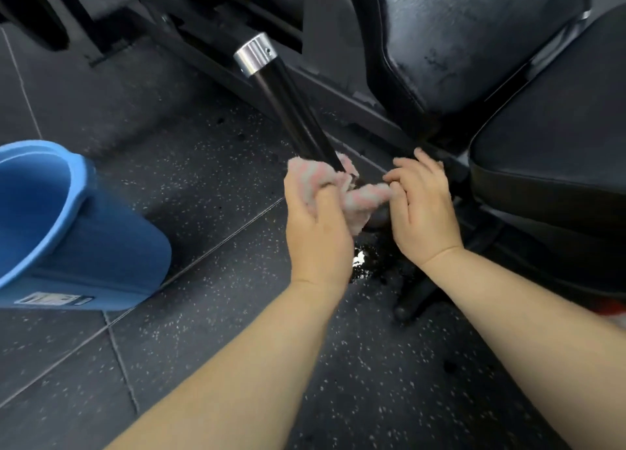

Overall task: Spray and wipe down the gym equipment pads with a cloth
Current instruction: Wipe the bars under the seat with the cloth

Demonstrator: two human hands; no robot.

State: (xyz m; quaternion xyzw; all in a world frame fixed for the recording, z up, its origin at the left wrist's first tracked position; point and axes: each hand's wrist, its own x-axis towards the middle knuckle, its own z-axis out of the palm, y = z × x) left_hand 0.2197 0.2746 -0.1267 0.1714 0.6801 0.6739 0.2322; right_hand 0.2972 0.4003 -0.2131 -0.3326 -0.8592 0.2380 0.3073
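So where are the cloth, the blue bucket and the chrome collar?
cloth (364,197): head view, twisted striped middle.
blue bucket (111,246): head view, its outer wall.
chrome collar (254,55): head view, its shiny side.

Nothing readable here, tbh. Only a white sticker (50,299) low on the blue bucket (101,246). Print way too blurry to make out.

The cloth (333,192) hides the black bar's (294,117) lower end, the picture's left edge cuts the blue bucket (84,232), and the right edge cuts the seat pad (559,138).
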